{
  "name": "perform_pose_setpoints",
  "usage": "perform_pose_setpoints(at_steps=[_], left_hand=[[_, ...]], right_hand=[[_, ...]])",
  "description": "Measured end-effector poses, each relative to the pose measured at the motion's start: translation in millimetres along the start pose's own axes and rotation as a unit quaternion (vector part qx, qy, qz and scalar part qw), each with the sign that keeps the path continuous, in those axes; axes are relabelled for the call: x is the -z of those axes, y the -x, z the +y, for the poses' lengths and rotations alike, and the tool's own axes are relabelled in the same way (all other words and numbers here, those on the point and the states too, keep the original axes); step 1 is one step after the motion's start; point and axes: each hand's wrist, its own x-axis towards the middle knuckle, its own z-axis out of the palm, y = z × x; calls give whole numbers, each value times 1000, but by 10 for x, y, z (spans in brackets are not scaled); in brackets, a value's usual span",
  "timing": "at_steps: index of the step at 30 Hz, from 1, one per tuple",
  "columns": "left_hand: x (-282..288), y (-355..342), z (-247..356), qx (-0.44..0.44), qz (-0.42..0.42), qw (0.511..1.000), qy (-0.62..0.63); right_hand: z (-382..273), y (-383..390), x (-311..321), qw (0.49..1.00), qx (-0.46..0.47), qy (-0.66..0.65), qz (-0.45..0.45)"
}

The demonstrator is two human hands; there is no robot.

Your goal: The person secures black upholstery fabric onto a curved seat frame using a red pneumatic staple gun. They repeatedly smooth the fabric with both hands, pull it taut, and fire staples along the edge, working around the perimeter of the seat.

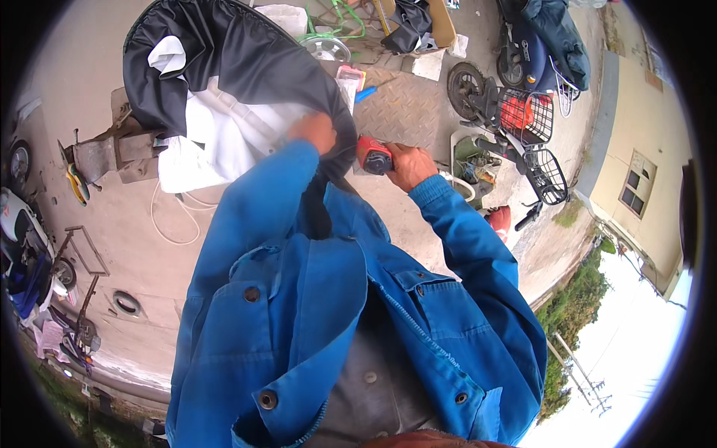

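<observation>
A large black cover (224, 41) with white lining (202, 160) lies ahead of me. My left hand (314, 131), slightly blurred, is at the lining near the cover's right edge, its fingers curled; what they hold, if anything, is unclear. My right hand (403, 164) grips a red and black tool (373, 157) just right of the cover. A blue-handled tool (366, 94) lies beyond it, beside a red and white package (347, 86).
A metal vise (101, 157) with yellow-handled pliers (77, 181) stands at left, above concrete ground (149, 269). A tread-plate surface (396, 112) is ahead. Scooters with baskets (526, 116) stand right, more vehicles (22, 246) far left. A cardboard box (441, 22) sits at the back.
</observation>
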Motion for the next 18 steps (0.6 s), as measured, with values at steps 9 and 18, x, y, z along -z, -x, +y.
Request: perform_pose_setpoints(at_steps=[9,18], left_hand=[[41,-101,-155,-20,-8,999,32],[68,-151,-160,-23,-31,996,79]], right_hand=[[-293,-528,142,991,53,101,-68],[-306,-731,137,975,40,164,-146]])
